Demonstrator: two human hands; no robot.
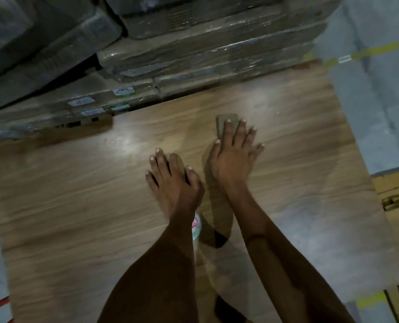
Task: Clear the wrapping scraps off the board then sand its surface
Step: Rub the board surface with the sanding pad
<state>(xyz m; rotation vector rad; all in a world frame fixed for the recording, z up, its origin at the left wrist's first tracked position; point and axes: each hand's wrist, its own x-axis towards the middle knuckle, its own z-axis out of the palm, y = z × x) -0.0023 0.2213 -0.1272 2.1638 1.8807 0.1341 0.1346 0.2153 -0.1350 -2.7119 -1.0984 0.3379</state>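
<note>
Your board (pixel 77 194) looks free of wrapping scraps wherever it shows, so the clearing seems done and you are into the sanding. Your right hand (pixel 234 155) presses flat, fingers straight, on a grey sanding pad (pixel 224 123) toward the far edge; your left hand (pixel 174 180) lies spread on the wood beside it. Most of the surface probably remains.
</note>
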